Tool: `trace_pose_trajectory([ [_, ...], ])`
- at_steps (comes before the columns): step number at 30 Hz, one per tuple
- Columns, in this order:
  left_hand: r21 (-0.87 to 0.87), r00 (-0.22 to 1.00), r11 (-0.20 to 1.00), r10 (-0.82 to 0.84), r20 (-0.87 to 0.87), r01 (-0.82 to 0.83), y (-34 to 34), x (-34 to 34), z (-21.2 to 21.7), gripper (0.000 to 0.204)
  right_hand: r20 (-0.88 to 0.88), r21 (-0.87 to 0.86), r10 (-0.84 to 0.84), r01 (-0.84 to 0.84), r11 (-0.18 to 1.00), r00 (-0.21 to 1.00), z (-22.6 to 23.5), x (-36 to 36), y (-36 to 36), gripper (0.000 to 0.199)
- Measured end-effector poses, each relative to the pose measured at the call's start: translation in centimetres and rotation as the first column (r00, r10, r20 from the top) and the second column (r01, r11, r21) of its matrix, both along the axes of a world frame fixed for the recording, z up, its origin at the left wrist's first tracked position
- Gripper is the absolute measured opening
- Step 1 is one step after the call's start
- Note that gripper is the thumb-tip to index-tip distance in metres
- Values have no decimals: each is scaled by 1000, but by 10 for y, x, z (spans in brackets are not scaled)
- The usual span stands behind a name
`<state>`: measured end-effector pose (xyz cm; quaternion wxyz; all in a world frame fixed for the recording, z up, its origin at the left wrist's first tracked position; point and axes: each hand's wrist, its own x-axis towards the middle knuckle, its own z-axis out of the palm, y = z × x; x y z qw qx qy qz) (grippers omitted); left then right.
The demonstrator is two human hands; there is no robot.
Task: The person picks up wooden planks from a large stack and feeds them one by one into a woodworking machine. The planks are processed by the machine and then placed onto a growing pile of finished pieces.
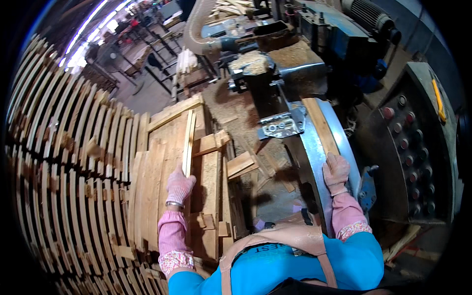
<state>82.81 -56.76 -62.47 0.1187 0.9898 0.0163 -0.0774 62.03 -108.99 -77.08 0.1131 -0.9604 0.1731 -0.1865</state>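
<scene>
My left hand (180, 187), in a pale glove, is closed round the near end of a narrow wooden strip (189, 140). The strip points away from me above a wooden pallet (169, 115). On the right, my gloved right hand (336, 173) grips the near end of a wooden board (318, 125), its fingers curled over the top. That board lies lengthwise on the shiny metal bed (314, 157) of a woodworking machine, its far end close to the machine's head. A metal bracket (280, 125) with bolts sits beside the bed's left edge.
Tall stacks of wooden slats (73, 132) rise at the left. Offcuts (243, 164) and sawdust litter the floor between pallet and machine. A control panel (413, 147) with several buttons stands at right, a yellow cutter knife (438, 101) on its edge. A ribbed hose (196, 29) curves behind.
</scene>
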Motion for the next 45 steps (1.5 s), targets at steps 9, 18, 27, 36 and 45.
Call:
trace_pose_trajectory([
  [9,-962,973,186,83,216,198,-147,39,-7,36,320,817,387,-459,349,865,24,94,97,81],
  [18,-995,896,82,-444,13,55,-264,-54,-60,73,142,302,-128,80,950,982,4,-142,96,76],
  [27,-906,909,423,-381,-167,10,-182,-47,-126,61,181,-129,-325,350,928,928,-32,-156,41,69],
  [36,-511,913,816,-385,-132,270,-175,-19,-31,73,196,61,-209,201,978,958,-35,35,0,75],
  [45,366,900,914,-300,316,176,40,2,-46,74,-209,158,-346,381,911,915,21,-213,80,61],
])
